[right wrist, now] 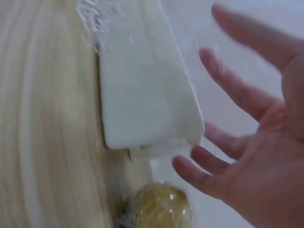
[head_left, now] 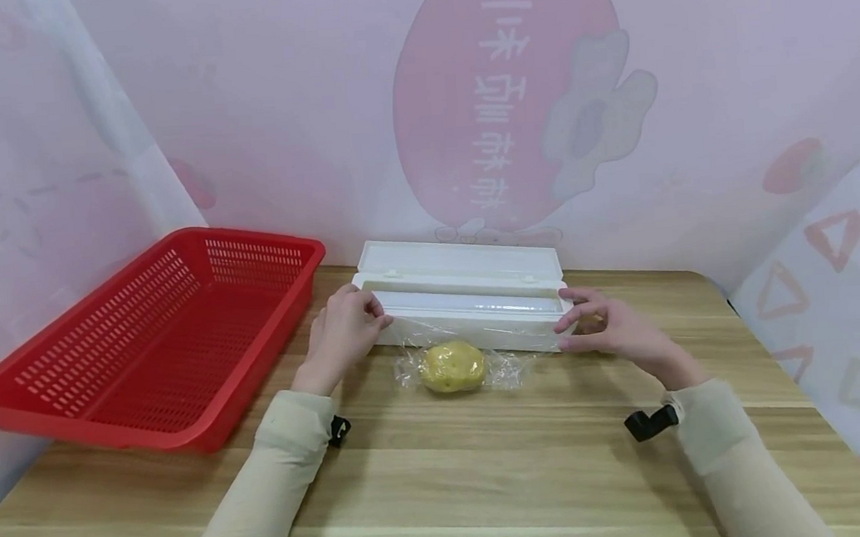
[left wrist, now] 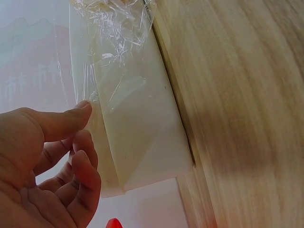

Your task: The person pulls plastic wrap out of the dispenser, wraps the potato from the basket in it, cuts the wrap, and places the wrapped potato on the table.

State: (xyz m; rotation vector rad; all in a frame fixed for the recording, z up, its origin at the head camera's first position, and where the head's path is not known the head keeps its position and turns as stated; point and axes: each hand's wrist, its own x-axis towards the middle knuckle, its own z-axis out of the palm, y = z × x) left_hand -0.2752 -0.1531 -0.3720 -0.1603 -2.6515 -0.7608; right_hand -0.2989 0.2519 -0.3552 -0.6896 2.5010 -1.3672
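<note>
A white cling film dispenser (head_left: 479,325) stands with its lid (head_left: 459,258) raised and a film roll (head_left: 470,301) inside. Clear cling film (left wrist: 118,28) hangs over its front and around a yellow potato (head_left: 453,367) on the table. My left hand (head_left: 344,328) is at the dispenser's left end, thumb and forefinger pinching the film's edge. At the right end my right hand (head_left: 614,330) has its fingers spread, with a wisp of film by a fingertip. Beyond that end, in the right wrist view, sits a film-wrapped yellowish round thing (right wrist: 161,206).
A red slotted plastic basket (head_left: 255,331) stands on the left of the wooden table (head_left: 490,481). Behind the dispenser hangs a pink printed curtain (head_left: 300,128), which also covers both sides. Black straps with small cameras (head_left: 650,424) are on the wrists.
</note>
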